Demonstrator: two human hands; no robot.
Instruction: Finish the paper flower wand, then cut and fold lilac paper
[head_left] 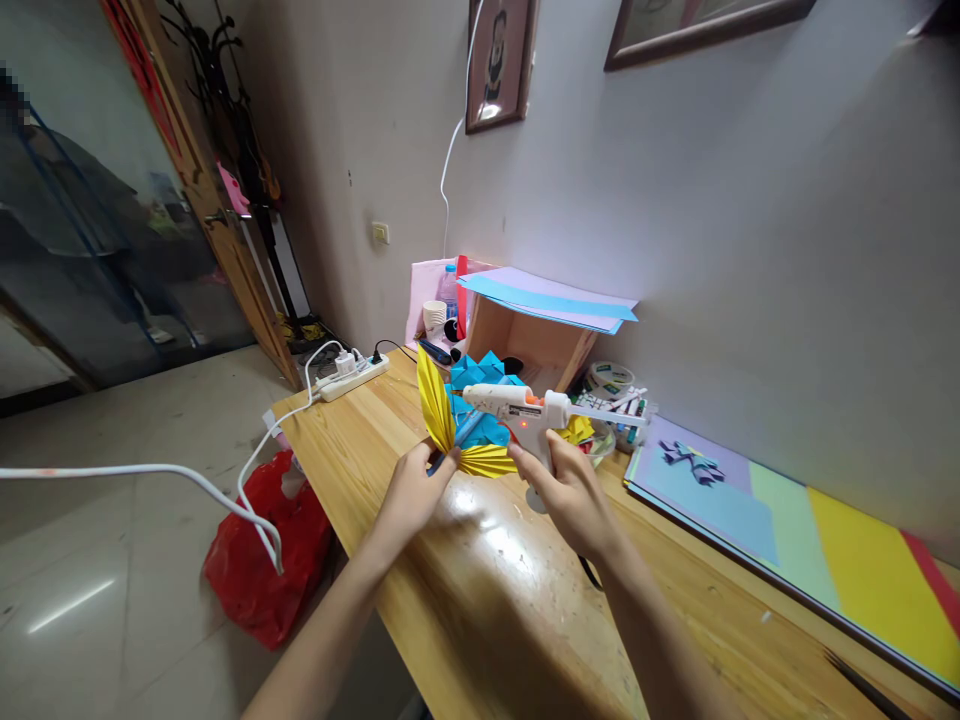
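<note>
Yellow pleated paper (435, 405) is above the wooden surface (480, 600), pinched by the left hand (412, 488) between its fingers; the right hand (576, 492) wraps its fingers round the glue gun (517, 404). The probably hot nozzle (468, 394), if jogged, could burn nearby skin.

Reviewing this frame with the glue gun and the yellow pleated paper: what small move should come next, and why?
Probably a small dab of glue on the yellow pleated paper. The left hand pinches it, while the right hand grips the glue gun, red light lit and nozzle pointing that way. Contact is unclear.
</note>
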